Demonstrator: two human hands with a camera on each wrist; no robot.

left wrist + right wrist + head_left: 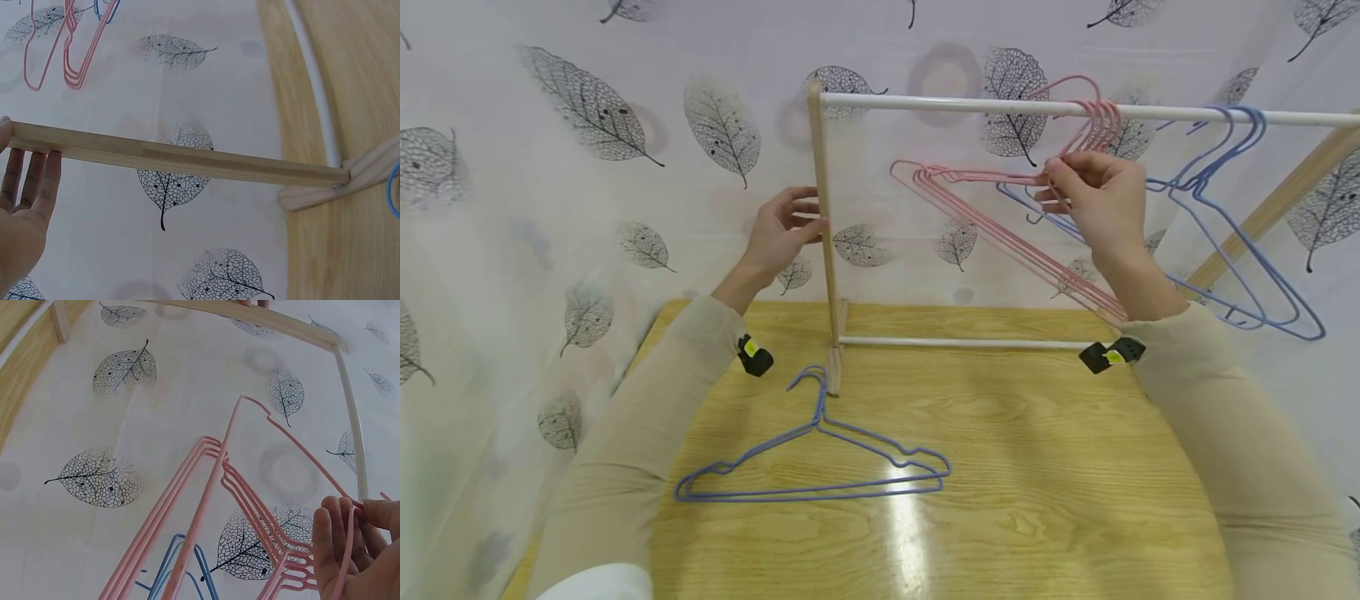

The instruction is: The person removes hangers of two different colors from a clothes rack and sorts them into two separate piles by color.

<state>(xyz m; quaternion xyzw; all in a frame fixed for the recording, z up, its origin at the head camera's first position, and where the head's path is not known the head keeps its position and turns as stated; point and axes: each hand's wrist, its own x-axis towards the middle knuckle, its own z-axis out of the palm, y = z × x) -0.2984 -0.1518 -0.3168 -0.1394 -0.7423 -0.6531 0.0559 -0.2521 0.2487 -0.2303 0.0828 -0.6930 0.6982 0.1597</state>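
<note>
My right hand (1108,200) pinches a pink hanger (302,449) near its neck, between thumb and fingers. Its hook rises by the upper white rod (940,103), and in the right wrist view the hanger stands apart from several other pink hangers (1103,125) behind it. Those hang close together on the rod. With thumb on one side and fingers on the other, my left hand (782,233) holds the upright wooden post (187,160) of the rack. Several blue hangers (1208,171) hang farther right, partly behind the right hand.
Two blue hangers (817,414) lie overlapped on the wooden table (1037,500), in front of the rack's left foot (835,371). A lower white bar (955,342) runs just above the tabletop. Behind the rack hangs a leaf-patterned curtain (700,42). A slanted wooden post (1285,204) supports the right end.
</note>
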